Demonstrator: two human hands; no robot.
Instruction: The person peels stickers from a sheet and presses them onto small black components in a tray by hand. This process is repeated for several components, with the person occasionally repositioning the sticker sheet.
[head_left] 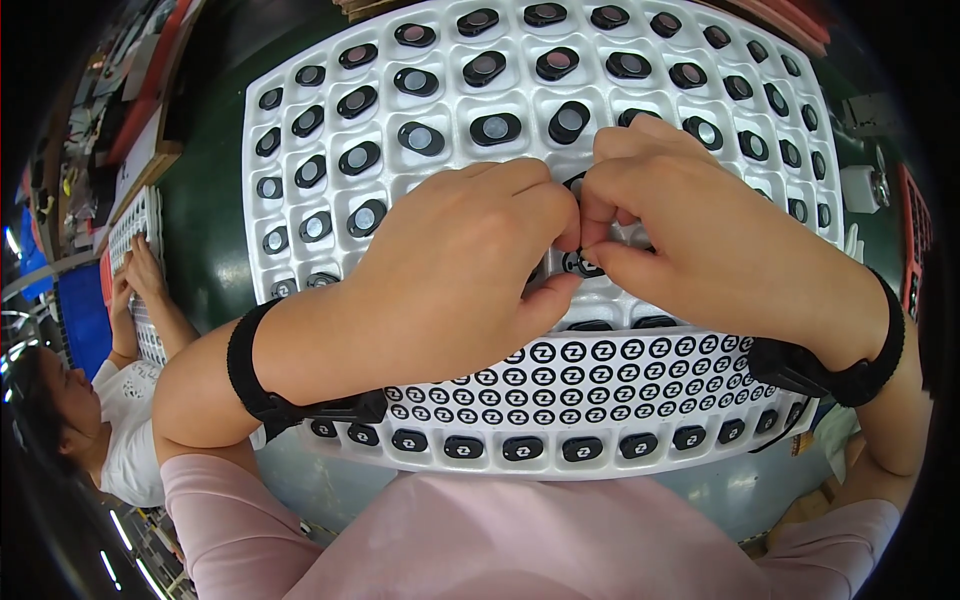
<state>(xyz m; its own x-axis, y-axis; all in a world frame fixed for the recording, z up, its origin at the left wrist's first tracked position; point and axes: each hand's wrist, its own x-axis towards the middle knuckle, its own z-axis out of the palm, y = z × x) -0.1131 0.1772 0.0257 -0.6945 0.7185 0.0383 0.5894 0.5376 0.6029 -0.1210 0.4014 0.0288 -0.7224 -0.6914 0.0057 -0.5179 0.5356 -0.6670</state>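
Observation:
My left hand (470, 260) and my right hand (665, 200) meet over the middle of a white moulded tray (300, 240), fingers pinched close together. Between the thumb tips is a round black-and-white sticker (590, 263) at a small black oval case (570, 262); my right thumb touches the sticker. My left finger and thumb are closed beside the case, and whatever they grip is hidden. Farther up the tray, black cases (496, 127) show plain round discs, while the front row's cases (522, 447) bear round stickers. Both wrists wear black straps.
A white sheet of round stickers (570, 385) lies across the tray's near part, under my wrists. At the left, another person (90, 420) has their hands on a similar tray (148, 225). A white device (860, 188) stands beyond the tray's right edge.

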